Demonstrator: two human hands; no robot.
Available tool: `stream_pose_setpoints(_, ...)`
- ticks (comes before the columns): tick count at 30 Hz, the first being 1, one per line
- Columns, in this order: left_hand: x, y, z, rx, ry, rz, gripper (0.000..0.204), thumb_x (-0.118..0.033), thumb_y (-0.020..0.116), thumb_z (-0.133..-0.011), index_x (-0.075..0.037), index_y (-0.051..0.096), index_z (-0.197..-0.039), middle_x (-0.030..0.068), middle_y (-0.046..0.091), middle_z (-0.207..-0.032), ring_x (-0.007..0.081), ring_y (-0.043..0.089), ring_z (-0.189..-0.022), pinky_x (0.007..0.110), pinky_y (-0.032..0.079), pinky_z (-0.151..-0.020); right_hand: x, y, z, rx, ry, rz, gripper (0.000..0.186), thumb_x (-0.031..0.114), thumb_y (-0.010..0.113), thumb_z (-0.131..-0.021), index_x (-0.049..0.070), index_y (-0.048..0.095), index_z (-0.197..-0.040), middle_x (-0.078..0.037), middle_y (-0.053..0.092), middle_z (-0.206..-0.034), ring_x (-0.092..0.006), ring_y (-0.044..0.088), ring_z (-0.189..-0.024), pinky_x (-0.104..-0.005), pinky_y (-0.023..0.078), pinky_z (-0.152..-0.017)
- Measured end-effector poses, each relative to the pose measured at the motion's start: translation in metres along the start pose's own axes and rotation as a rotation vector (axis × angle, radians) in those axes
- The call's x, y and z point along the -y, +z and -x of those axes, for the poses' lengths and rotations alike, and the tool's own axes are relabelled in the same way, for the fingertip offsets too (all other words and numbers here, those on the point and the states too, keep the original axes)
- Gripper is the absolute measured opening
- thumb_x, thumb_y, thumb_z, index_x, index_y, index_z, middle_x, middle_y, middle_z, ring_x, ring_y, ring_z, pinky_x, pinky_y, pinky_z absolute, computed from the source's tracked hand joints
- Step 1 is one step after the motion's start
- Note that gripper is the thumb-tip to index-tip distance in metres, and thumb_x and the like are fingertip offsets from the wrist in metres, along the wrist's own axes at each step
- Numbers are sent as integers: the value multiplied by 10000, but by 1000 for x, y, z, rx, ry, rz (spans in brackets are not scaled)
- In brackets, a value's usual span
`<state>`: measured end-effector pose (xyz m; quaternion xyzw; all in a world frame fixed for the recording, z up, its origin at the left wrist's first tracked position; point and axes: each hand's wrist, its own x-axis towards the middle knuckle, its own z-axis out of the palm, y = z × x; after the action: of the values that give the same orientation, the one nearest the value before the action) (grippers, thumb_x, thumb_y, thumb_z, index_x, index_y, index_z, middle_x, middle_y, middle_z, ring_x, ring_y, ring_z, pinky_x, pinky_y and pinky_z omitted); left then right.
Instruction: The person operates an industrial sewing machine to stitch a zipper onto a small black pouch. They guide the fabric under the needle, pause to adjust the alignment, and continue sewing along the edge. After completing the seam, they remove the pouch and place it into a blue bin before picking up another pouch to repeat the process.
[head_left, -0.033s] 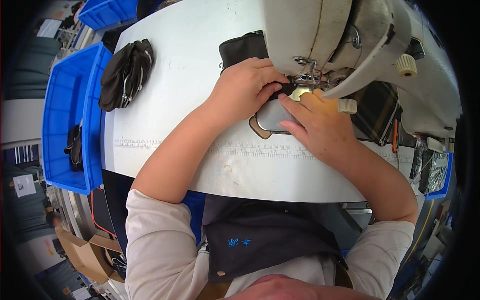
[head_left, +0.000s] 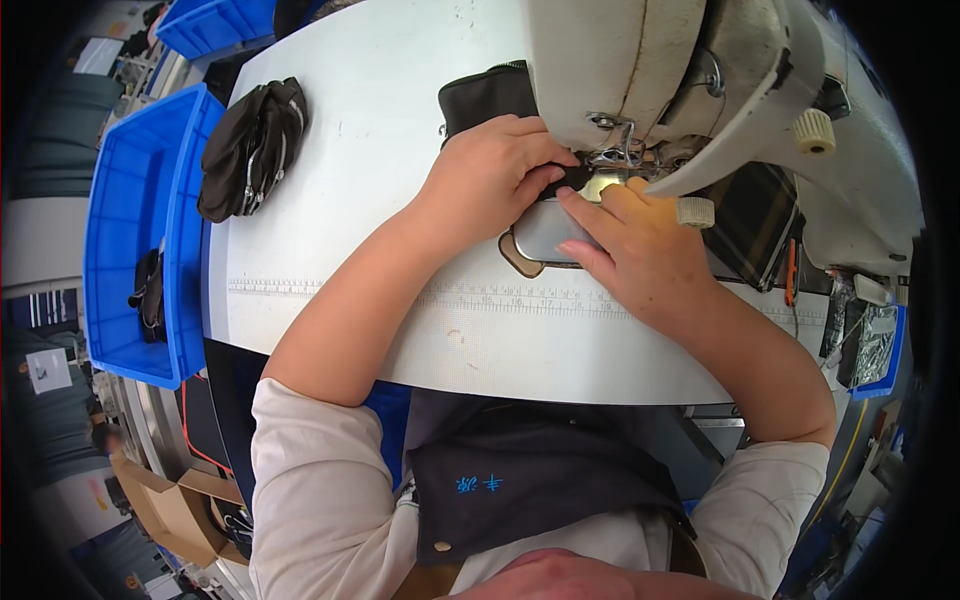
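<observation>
My left hand (head_left: pixel 485 175) pinches black fabric (head_left: pixel 568 180) just left of the presser foot (head_left: pixel 625 145) of a white sewing machine (head_left: pixel 580 50). My right hand (head_left: pixel 645 260) rests with fingers apart on the shiny metal plate (head_left: pixel 540 235) in front of the needle area; its index fingertip is by the black fabric and some fingers are partly hidden beside the machine. A black zipped pouch (head_left: pixel 485 90) lies behind my left hand. The exact point where fabric meets needle is too small to make out.
Black zipped pouches (head_left: pixel 250 150) sit at the table's (head_left: pixel 350 130) left, beside a blue bin (head_left: pixel 105 230) holding black items. Another blue bin (head_left: pixel 210 25) is behind. At the right are a dark flat object (head_left: pixel 750 240), an orange-handled tool (head_left: pixel 790 270) and foil-like packets (head_left: pixel 875 340).
</observation>
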<state>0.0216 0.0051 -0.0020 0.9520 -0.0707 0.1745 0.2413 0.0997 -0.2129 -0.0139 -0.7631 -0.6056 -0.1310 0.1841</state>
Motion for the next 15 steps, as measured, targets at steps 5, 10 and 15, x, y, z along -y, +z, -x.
stream_pose_setpoints(5, 2, 2, 1, -8, -1, -21, 109, -131, 743, -912, -123, 777, -1015, 22, 722, -990, 266, 692, -976, 391, 576, -805, 0, 0, -2, -4, 0, 1, 459, 404, 812, -870, 133, 737, -1232, -8, 599, -960, -192, 647, -894, -362, 509, -714)
stream_pose_setpoints(10, -2, 4, 1, -3, -63, -41, 106, -152, 742, -919, -138, 783, -1016, -8, 722, -988, 242, 681, -954, 380, 578, -797, -1, 0, -2, -11, 1, -3, 459, 405, 811, -867, 135, 736, -1230, -9, 596, -972, -186, 645, -906, -358, 513, -708)
stream_pose_setpoints(15, -1, 5, 3, -41, -42, -56, 104, -157, 744, -921, -144, 778, -1018, -6, 723, -977, 249, 676, -914, 383, 577, -788, -1, 0, -2, -7, 7, -10, 453, 407, 810, -866, 140, 733, -1224, -9, 592, -966, -187, 644, -890, -353, 514, -703)
